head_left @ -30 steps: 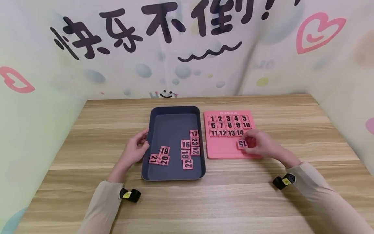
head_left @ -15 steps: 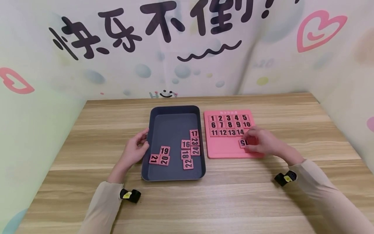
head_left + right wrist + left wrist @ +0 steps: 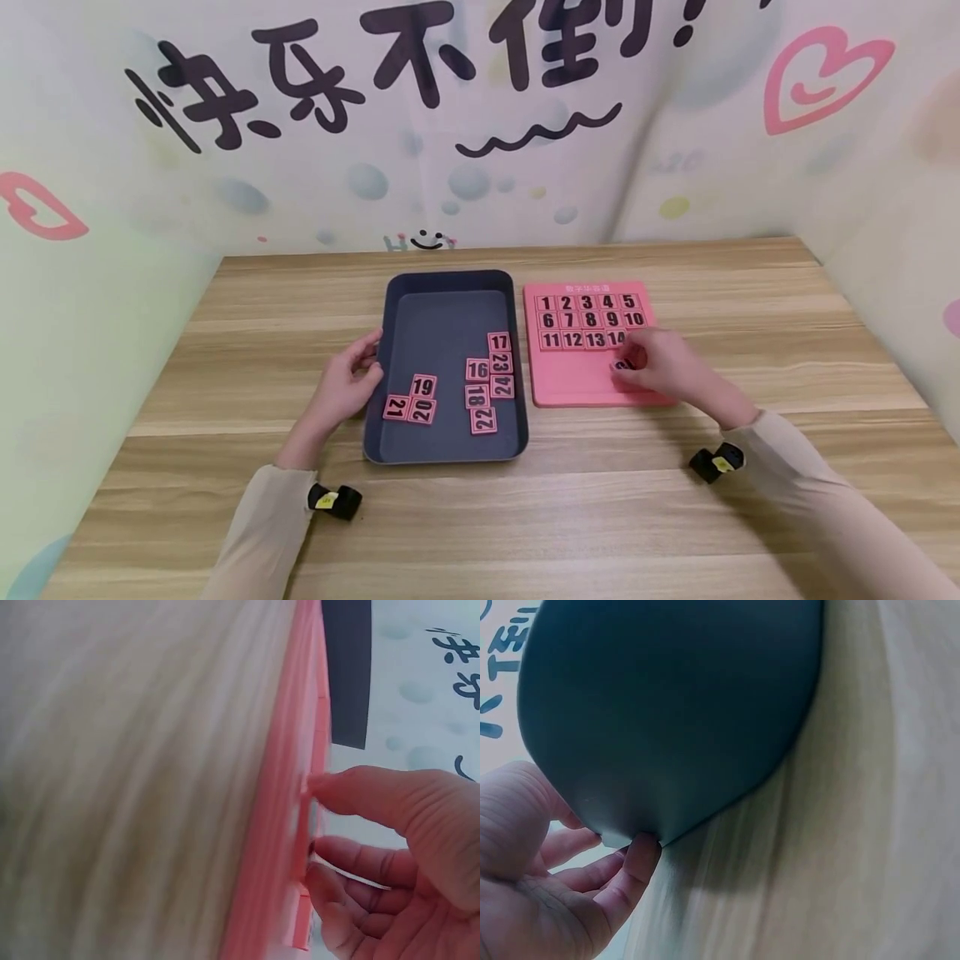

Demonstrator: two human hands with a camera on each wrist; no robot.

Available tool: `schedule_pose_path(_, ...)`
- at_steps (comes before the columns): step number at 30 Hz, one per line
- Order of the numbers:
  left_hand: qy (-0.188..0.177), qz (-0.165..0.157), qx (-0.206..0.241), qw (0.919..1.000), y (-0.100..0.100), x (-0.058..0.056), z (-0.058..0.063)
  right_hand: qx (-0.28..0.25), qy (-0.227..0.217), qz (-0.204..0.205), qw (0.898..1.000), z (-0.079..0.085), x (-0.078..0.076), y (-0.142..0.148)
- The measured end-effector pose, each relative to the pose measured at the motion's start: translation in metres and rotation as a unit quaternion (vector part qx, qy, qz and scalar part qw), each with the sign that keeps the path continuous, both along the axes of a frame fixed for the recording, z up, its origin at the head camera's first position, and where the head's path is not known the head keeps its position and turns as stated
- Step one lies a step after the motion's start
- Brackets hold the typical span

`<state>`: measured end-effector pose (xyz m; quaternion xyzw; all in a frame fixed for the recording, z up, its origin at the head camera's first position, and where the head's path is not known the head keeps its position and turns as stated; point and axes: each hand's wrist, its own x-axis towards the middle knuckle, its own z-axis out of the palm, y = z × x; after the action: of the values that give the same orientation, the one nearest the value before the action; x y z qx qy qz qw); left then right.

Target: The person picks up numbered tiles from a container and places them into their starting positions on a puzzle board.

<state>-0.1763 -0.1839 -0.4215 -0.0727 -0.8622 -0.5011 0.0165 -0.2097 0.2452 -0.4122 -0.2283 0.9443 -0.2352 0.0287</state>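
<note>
We see the left hand (image 3: 345,385) gripping the dark tray (image 3: 442,333) by its left wall, some fingertips hidden from the head view. Inside lie nine numbered tiles (image 3: 422,386). Farther right, the right hand (image 3: 667,367) pinches a small tile (image 3: 621,365), its number mostly covered, at the lower right of the pink board (image 3: 566,379); we cannot tell whether they touch.

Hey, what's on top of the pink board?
Tiles 1 to 14 sit on the pink board in three rows. The right hand holds another tile below them, hiding most of that tile's number and some board underneath.
</note>
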Motion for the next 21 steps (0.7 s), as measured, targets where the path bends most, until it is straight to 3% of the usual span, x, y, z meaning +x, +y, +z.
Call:
schedule_pose_path(6,0.006,-0.002,0.002,1.0000,0.000,0.000,0.000,0.015,0.050,0.061,0.997,0.003,0.001,0.005)
schedule_pose_path(9,0.004,-0.002,0.003,1.0000,0.000,0.000,0.001,0.016,0.057,0.066,0.996,0.004,0.003,0.007)
schedule_pose_path(17,0.000,-0.001,-0.003,1.0000,0.000,0.001,0.001,0.007,0.004,-0.054,0.999,0.003,0.009,0.003)
schedule_pose_path(21,0.005,-0.003,0.001,1.0000,0.001,0.000,0.000,0.022,-0.001,-0.073,0.997,0.002,0.010,0.004)
